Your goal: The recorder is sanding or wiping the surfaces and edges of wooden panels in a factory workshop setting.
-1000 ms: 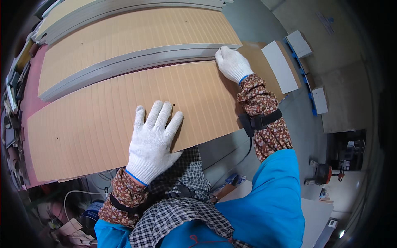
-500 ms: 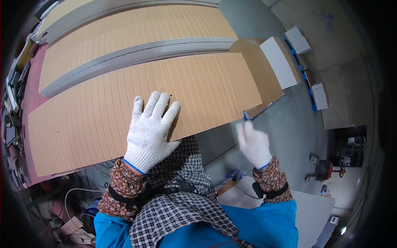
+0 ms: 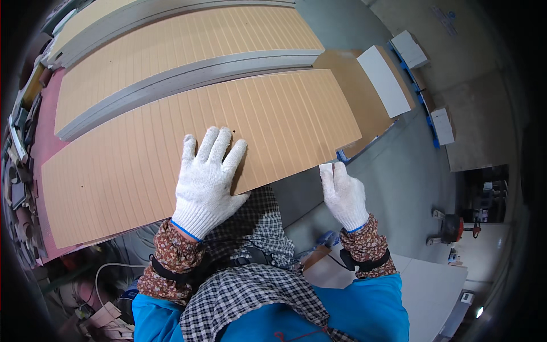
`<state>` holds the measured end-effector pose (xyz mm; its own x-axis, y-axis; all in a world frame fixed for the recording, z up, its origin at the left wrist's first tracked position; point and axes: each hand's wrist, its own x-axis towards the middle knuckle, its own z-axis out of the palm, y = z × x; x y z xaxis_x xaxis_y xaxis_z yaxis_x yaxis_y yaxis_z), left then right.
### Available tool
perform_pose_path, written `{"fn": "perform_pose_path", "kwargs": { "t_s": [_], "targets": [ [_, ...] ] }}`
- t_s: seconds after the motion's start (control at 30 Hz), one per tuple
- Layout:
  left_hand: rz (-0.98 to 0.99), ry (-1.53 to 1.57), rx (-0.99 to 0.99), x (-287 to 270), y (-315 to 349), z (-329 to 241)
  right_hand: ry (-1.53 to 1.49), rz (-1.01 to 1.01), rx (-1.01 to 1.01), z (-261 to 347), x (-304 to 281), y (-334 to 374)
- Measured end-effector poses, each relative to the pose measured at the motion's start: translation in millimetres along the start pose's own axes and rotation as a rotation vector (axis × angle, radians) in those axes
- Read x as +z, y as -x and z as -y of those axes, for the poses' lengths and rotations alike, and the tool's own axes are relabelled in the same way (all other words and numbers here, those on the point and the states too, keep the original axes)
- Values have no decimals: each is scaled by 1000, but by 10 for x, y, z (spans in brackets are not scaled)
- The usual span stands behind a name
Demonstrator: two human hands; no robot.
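The left hand (image 3: 206, 179), white-gloved, is resting flat with its fingers spread on a ribbed brown cardboard sheet (image 3: 279, 122), which is lying nearest the person above a pink surface (image 3: 48, 137). The right hand (image 3: 345, 196), also gloved, is pinching a small pale piece (image 3: 326, 167) in bent fingers, just beside the notched near right corner of the sheet. Beyond, a stack of similar sheets (image 3: 194, 45) is lying roughly parallel.

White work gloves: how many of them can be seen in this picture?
2. One is on the left hand, spread flat on the nearest cardboard sheet; the other is on the right hand, by that sheet's near edge. Others may be hidden.
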<state>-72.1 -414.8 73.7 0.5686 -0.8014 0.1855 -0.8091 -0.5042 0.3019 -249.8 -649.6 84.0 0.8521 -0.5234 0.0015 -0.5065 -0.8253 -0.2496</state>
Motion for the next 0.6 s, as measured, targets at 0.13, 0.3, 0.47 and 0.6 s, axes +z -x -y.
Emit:
{"fn": "perform_pose_path", "kwargs": {
  "t_s": [0.13,0.3,0.47,0.6],
  "targets": [
    [11,2,-4,-28,-3,17,-24,-17,38,51,-104,64],
    [15,10,-5,-36,-3,16,-10,-4,15,41,-51,-13],
    [17,22,-5,-35,-5,20,-16,0,-15,74,-47,-20],
    [24,34,-2,-54,-18,26,97,63,-15,94,-111,-99]
  ]
}}
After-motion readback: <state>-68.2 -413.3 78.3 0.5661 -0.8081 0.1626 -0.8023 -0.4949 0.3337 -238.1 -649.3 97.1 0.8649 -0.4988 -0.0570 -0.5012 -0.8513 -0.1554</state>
